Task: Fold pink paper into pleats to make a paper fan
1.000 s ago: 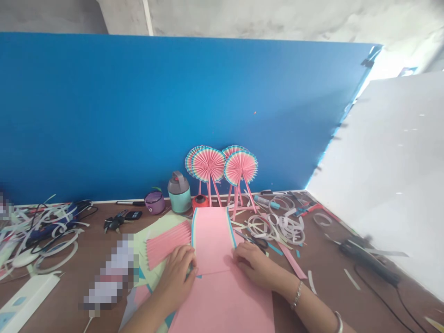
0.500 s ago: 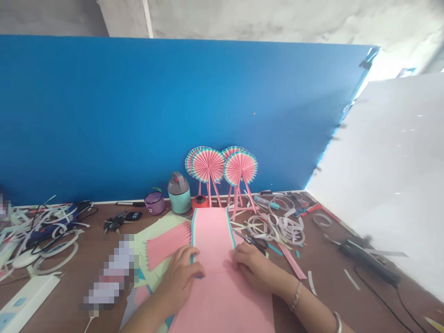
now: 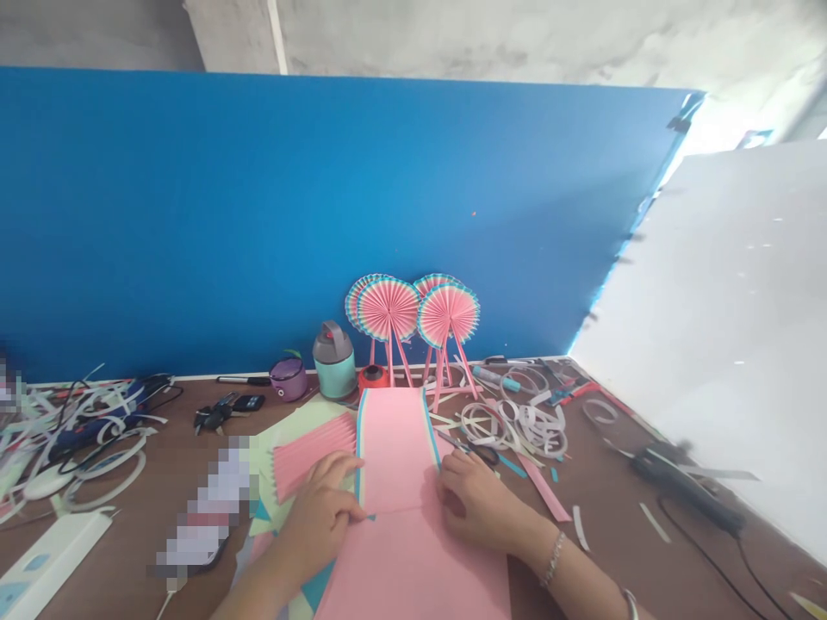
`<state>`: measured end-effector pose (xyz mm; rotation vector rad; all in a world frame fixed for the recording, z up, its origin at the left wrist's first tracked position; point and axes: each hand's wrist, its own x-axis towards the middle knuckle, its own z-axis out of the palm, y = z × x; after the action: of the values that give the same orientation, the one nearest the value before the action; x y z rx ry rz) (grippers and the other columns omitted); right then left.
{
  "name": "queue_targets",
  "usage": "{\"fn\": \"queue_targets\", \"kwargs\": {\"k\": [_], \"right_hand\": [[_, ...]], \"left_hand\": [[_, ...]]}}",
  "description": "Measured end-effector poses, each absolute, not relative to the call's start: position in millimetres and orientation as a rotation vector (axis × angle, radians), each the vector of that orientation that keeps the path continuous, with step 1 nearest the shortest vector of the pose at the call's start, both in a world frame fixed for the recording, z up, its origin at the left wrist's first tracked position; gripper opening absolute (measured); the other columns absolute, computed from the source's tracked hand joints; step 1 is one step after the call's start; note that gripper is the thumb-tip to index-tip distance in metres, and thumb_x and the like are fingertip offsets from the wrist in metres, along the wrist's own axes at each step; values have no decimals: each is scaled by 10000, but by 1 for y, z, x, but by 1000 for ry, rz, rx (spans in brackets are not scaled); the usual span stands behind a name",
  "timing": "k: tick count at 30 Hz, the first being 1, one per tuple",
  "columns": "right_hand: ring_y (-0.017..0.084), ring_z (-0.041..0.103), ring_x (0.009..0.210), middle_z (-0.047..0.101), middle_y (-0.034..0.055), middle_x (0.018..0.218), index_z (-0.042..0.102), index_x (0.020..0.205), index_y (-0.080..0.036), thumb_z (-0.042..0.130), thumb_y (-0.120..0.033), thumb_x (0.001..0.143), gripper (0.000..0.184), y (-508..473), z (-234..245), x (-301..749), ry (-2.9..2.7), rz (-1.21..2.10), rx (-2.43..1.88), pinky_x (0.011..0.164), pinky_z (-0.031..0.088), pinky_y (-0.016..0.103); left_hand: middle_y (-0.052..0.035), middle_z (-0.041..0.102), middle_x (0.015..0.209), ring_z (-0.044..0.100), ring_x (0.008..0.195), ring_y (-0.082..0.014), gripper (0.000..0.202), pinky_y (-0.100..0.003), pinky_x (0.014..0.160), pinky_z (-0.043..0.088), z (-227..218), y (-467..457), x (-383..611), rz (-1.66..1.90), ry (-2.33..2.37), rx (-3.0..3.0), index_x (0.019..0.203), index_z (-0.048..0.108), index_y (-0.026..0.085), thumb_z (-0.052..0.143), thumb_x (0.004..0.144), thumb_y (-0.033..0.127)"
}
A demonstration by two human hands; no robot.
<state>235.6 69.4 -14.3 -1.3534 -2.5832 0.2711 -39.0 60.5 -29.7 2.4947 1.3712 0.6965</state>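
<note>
Flanking a long, flat strip of pink paper with blue and cream borders [image 3: 395, 448], the person's two hands touch its opposite long sides. The left hand [image 3: 326, 504] lies loosely spread, grasping nothing, its thumb tip by a small blue corner at the strip's near end. The right hand [image 3: 481, 499] has its fingers curled at the other edge; whether they pinch the paper cannot be told.

The mark on the front of the small round purple pot [image 3: 289, 380], beyond the left hand, is too small to read.

The strip runs away from between the hands, smooth and unpleated, its near end lying on one broad plain pink paper sheet [image 3: 413, 568] that spreads between the forearms over the brown worktop [image 3: 600, 499].

Just beyond the left hand, one pleated pink paper piece [image 3: 310, 452] lies on pale green paper [image 3: 275, 443]. Farther off, past both hands, four round pleated pink paper fans [image 3: 388, 307] stand on pink legs, two in front and two behind. One turquoise flask with a grey lid [image 3: 336, 375] stands right of the pot. Just beyond the right hand lies one pair of dark-handled scissors [image 3: 484, 452], near loosely coiled white paper strips [image 3: 539, 426].
</note>
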Motion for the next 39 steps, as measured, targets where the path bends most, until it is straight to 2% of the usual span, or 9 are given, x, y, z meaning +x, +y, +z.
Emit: {"fn": "queue_targets", "kwargs": {"k": [3, 7, 16, 20, 25, 30, 33, 35, 39], "right_hand": [[186, 459, 749, 554, 42, 754, 524, 687, -178, 474, -68, 680, 121, 69, -15, 236, -2639, 116, -1318, 694, 316, 323], [182, 448, 705, 561, 51, 723, 545, 677, -175, 479, -91, 752, 131, 69, -17, 236, -2698, -57, -1221, 666, 290, 333], [162, 466, 654, 552, 21, 653, 523, 665, -194, 424, -43, 692, 182, 73, -22, 232, -2340, -14, -1100, 620, 328, 295], [166, 492, 673, 584, 34, 706, 522, 785, -199, 423, -52, 769, 178, 64, -15, 226, -2170, -46, -901, 615, 362, 292], [159, 474, 608, 587, 30, 672, 544, 916, -192, 420, -80, 832, 187, 48, -12, 212, -2446, -164, -652, 552, 324, 291], [166, 506, 640, 623, 47, 738, 524, 1051, -180, 396, -104, 877, 229, 45, -11, 204, -2552, -108, -576, 558, 353, 294], [172, 543, 726, 639, 61, 847, 490, 1127, -199, 433, -141, 871, 269, 46, -10, 207, -2506, 13, -586, 632, 412, 295], [188, 558, 789, 633, 79, 913, 458, 1166, -202, 453, -138, 845, 328, 46, -9, 211, -2402, 26, -625, 693, 439, 316], [207, 559, 837, 598, 91, 934, 413, 1163, -208, 442, -42, 779, 419, 44, -14, 220, -2137, -63, -672, 740, 454, 356]], "left_hand": [[-30, 614, 1092, 497, 1074, -254, 374, -451, 857, 455, -30, 62, -43, 797, 1436, 2456, 575, 647, 236, 396, 599, -41], [-47, 600, 906, 519, 939, -221, 328, -389, 788, 453, -27, 62, -40, 947, 1467, 2383, 660, 586, 212, 353, 666, -20], [-31, 541, 720, 492, 724, -195, 166, -335, 664, 379, -20, 50, -36, 1227, 1364, 2411, 760, 494, 203, 369, 778, 96], [-3, 525, 604, 481, 612, -165, 176, -298, 617, 361, -19, 43, -25, 1125, 1268, 2412, 682, 528, 202, 426, 825, 192], [19, 542, 565, 486, 548, -139, 265, -239, 525, 352, -25, 39, -8, 884, 1304, 2189, 627, 551, 186, 509, 813, 370], [10, 502, 543, 473, 528, -129, 346, -240, 528, 367, -33, 38, -6, 999, 1468, 2232, 581, 484, 192, 388, 892, 307], [-28, 573, 652, 539, 618, -164, 221, -268, 583, 422, -29, 35, -11, 1176, 1379, 2323, 722, 559, 199, 399, 870, 236], [-53, 609, 755, 577, 714, -194, 151, -300, 633, 448, -24, 32, -16, 1417, 1328, 2376, 850, 560, 220, 416, 844, 177], [-34, 610, 753, 566, 696, -199, 159, -338, 640, 447, -16, 29, -30, 1838, 1114, 2640, 817, 486, 265, 480, 788, 109]]}}
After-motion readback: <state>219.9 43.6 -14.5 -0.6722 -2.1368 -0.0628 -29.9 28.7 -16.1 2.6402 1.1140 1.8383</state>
